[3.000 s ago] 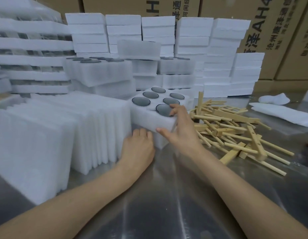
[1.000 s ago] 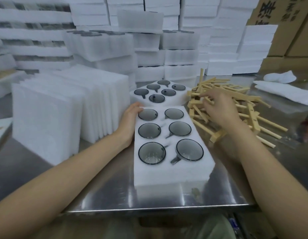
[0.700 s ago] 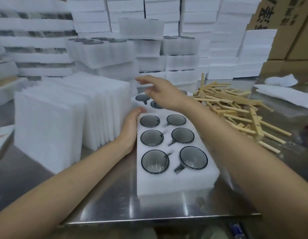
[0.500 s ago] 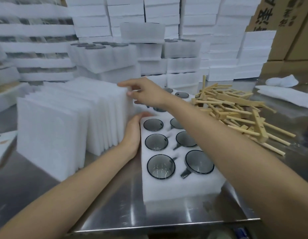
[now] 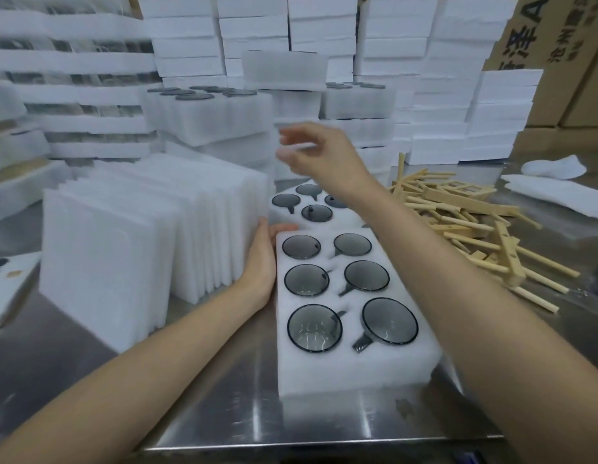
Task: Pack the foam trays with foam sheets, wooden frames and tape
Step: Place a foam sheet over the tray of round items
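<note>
Steel table (image 5: pixel 224 413), packing station, foam stock stacked to the rear; clock directions taken from the near foam tray.

- Left hand (image 5: pixel 260 259): at 9 o'clock, fingers together and laid flat against the left wall of the near foam tray (image 5: pixel 351 373), fingertips reaching its far left corner.
- Right hand (image 5: pixel 311 152): raised at 12 o'clock above the table, motion-blurred, fingers loosely bent; whether it pinches anything cannot be told.
- Near foam tray: white, lying lengthwise at the table's front edge, six round pockets in two columns, each holding a grey glass cup (image 5: pixel 314 328).
- Second foam tray (image 5: pixel 324 222): touching the near tray's far end at 12 o'clock, cups in its pockets, partly hidden by the right forearm.
- Foam sheets (image 5: pixel 123 246): white, standing on edge in a row at 9 to 10 o'clock, just beside the left hand.
- Wooden frames (image 5: pixel 458 216): loose heap of pale sticks and frames at 2 o'clock.
- Foam blocks (image 5: pixel 324 28): white stacks at 12 o'clock.
- Cardboard cartons (image 5: pixel 558 61): at 1 o'clock; a large black "A" and Chinese characters, cut off by the edge, smaller print unreadable.
</note>
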Motion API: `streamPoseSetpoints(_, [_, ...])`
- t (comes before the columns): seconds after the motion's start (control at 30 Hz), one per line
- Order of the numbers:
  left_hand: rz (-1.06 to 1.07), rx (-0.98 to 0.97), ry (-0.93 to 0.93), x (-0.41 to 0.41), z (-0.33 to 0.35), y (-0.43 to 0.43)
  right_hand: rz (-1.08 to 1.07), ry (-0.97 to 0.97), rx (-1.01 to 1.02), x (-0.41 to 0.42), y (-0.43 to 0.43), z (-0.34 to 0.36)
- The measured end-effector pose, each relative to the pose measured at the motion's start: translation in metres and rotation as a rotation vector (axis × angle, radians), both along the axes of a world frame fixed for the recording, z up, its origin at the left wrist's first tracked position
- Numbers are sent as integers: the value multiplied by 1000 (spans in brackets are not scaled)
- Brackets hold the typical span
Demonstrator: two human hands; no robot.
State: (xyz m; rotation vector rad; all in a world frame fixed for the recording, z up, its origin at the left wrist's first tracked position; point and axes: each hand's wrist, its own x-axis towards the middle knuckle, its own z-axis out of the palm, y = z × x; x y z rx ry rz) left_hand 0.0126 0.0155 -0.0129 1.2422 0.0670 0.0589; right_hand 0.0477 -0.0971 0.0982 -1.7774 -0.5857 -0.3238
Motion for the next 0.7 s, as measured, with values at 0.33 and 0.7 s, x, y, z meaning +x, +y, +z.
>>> streamPoseSetpoints(0.33, [2, 53, -33, -3, 1, 1, -200, -217, -237, -13, 32, -15])
streamPoseSetpoints(0.7, [-22, 469, -73, 0, 3, 6, -196, -498, -233, -26, 32, -23])
